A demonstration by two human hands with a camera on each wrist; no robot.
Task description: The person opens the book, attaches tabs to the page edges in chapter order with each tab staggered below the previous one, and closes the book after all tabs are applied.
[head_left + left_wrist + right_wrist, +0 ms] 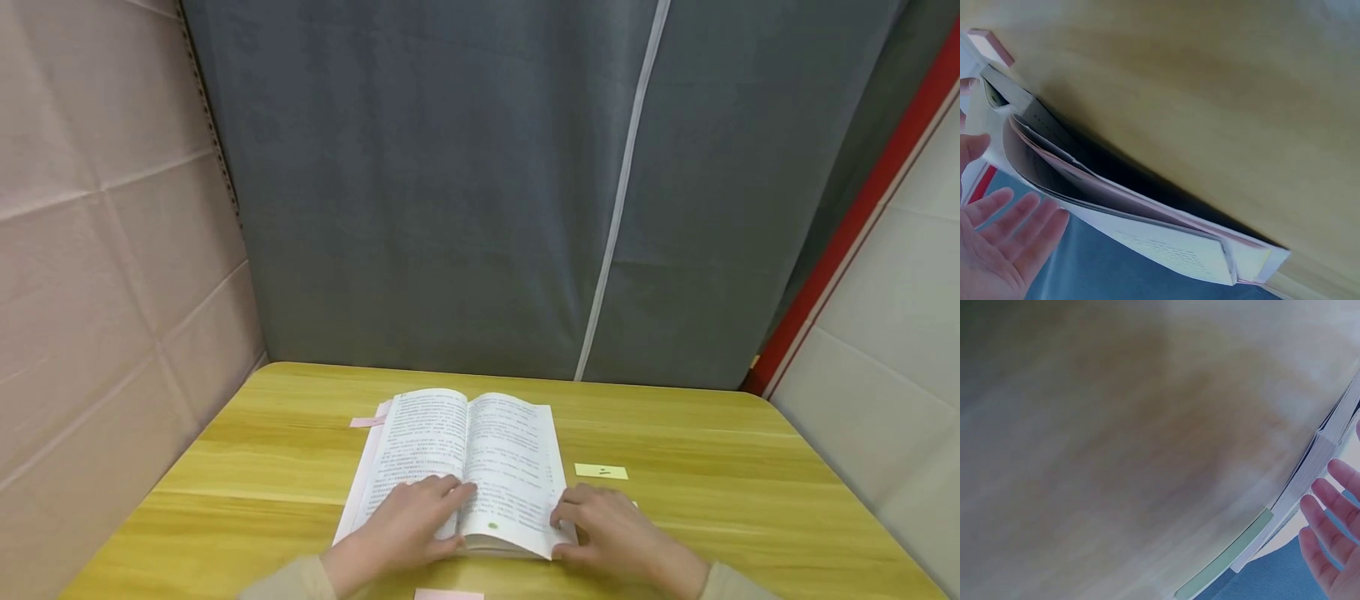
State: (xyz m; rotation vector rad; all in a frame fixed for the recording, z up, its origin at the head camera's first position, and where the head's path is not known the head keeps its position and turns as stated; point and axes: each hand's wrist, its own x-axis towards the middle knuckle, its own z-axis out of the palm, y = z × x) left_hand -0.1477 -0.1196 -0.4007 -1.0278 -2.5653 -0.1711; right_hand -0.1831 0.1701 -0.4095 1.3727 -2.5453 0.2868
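Note:
An open book (510, 467) with printed pages lies on the wooden table, its spine running away from me. My left hand (412, 525) rests on the lower part of the left page, thumb near the spine. Its fingers look fairly straight in the left wrist view, beside the curved pages (1166, 244), several of which stand raised from the table. At the lower right edge of the book is my right hand (611, 529), touching the page margin. The right wrist view shows its fingers (1329, 525) spread and gently bent beside the page block (1310, 475).
A pink tab (367, 422) sticks out of the book's left side. Right of the book lies a yellow note (601, 472) with a dark mark. A pink pad (448, 594) sits at the near side. A grey curtain (450, 192) hangs behind the table (720, 475).

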